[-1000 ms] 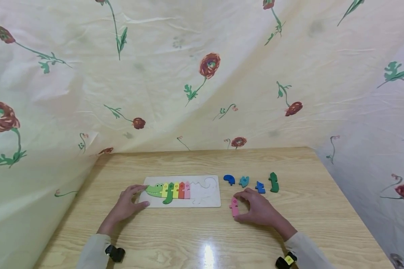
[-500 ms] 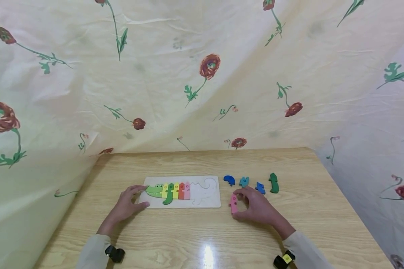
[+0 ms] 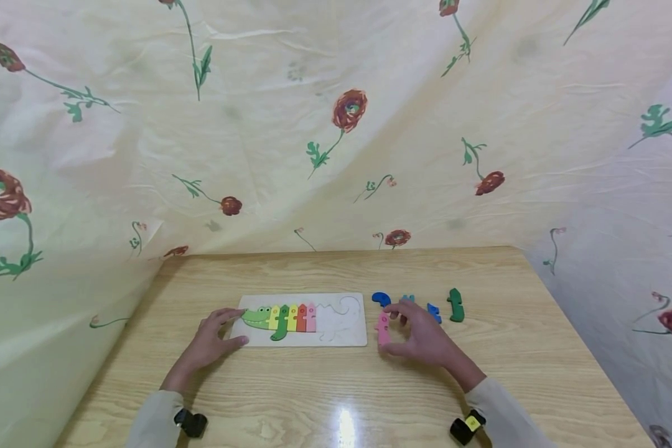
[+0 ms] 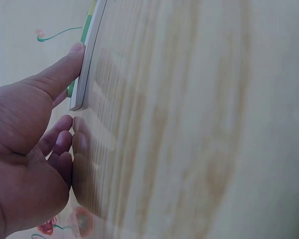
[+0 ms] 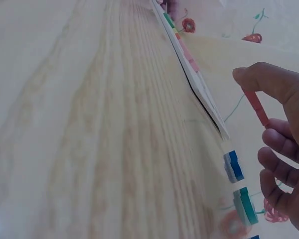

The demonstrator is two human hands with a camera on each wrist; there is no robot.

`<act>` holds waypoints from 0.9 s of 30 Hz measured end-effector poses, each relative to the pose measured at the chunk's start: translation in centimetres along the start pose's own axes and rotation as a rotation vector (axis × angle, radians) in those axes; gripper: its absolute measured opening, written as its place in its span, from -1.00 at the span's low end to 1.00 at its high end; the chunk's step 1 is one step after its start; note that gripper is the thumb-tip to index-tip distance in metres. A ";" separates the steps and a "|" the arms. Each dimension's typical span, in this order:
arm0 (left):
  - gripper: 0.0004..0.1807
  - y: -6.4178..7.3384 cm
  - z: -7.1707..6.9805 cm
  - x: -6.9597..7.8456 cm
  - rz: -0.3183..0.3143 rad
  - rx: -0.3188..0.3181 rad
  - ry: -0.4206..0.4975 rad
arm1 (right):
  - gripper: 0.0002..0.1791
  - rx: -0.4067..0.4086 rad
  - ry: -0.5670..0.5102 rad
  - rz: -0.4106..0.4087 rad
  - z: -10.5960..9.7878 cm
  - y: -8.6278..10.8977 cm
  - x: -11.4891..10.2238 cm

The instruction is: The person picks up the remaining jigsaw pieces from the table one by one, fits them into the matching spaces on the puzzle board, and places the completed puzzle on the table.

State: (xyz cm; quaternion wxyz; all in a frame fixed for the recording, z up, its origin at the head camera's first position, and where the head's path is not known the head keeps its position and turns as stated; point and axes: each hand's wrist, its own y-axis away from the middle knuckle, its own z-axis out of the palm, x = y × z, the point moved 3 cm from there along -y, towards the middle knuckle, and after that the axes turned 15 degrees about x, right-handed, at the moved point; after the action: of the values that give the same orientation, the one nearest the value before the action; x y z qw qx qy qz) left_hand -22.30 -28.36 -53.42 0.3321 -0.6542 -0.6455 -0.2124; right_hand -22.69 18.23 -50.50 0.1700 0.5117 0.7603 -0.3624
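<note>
The right hand (image 3: 422, 336) pinched a pink puzzle piece (image 3: 382, 329) between thumb and forefinger, lifted clear of the wooden table (image 3: 481, 373) just beside the right edge of the white puzzle board (image 3: 353, 339). Near the knuckles lay a dark blue piece (image 3: 380, 299), a teal piece (image 3: 407, 298) partly hidden, a blue piece (image 3: 434, 312) and a green piece (image 3: 455, 304). The left hand (image 3: 210, 341), fingers relaxed and nearly straight, pressed against the board's left edge, thumb at the near corner. On the board sat a crocodile head (image 3: 256, 317) and coloured segments (image 3: 294, 317). A flowered cloth (image 3: 336, 124) hung behind.
</note>
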 end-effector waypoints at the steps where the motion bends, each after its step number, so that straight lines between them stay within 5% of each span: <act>1: -0.25 0.0 0.0 0.0 0.001 -0.002 -0.001 | -0.25 0.006 -0.003 -0.009 0.0 -0.1 -0.1; 27: -0.26 0.0 -0.1 0.1 -0.005 -0.013 0.009 | -0.21 0.012 -0.093 0.049 3.6 -3.2 -2.1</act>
State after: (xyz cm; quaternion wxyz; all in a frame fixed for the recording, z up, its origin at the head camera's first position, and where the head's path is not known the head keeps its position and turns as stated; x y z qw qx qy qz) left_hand -22.30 -28.39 -53.30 0.3303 -0.6538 -0.6441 -0.2203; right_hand -25.11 13.52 -50.38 0.2107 0.5136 0.7366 -0.3862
